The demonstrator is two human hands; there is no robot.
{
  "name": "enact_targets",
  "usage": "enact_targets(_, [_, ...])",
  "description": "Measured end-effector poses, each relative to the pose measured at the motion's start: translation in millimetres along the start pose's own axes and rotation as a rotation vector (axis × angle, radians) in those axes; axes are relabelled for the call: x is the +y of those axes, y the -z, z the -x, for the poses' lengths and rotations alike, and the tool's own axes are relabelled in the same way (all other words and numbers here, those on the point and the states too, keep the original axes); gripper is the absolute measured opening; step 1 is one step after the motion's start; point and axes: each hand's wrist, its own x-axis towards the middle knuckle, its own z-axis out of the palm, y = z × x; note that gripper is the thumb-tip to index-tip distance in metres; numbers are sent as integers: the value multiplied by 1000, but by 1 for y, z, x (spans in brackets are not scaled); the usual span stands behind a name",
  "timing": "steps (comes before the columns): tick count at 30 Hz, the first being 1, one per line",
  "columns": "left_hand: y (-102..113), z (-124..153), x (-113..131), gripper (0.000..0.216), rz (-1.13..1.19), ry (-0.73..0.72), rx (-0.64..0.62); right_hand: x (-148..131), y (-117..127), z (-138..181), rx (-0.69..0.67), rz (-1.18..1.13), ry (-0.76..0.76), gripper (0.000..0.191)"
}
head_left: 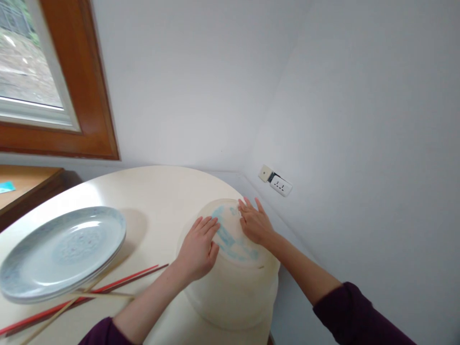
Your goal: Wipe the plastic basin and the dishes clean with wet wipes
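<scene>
A translucent whitish round tub stands at the front right of the round table, apparently upside down. Pale blue smears mark its flat top face. My left hand lies on the left side of that face, fingers stretched out and side by side. On its far right edge rests my right hand, fingers spread, some reaching past the rim. Neither hand grips anything. My wrists and purple sleeves come in from below.
The cream round table carries stacked oval plates on the left. Red and pale wooden chopsticks lie crossed by them. White walls meet behind, with a power socket. A wooden surface is at far left under the window.
</scene>
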Motion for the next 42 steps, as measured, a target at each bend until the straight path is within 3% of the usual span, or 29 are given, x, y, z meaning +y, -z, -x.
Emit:
enact_targets(4, [0, 2, 0, 47, 9, 1, -6, -3, 2, 17, -10, -71, 143, 47])
enact_targets(9, [0, 4, -2, 47, 13, -26, 22, 11, 0, 12, -41, 50, -77, 47])
enact_targets(14, [1, 4, 0, 48, -2, -22, 5, 8, 6, 30, -74, -41, 70, 47])
enact_targets(20, [3, 1, 1, 48, 7, -20, -39, 14, 5, 25, -91, -3, -46, 47])
enact_targets(26, [0, 6, -1, 48, 41, -49, 0, 11, 1, 38, -61, 24, 38, 49])
enact_targets(33, [-2, 3, 3, 46, 29, -43, 19, 18, -2, 7, -45, 125, -84, 47])
enact_targets(38, [-3, 3, 4, 46, 35, -37, 33, 6, 1, 35, -58, -1, 48, 50])
enact_targets(42, [-2, 3, 4, 47, 26, -43, 19, 18, 2, 35, -86, 74, -43, 48])
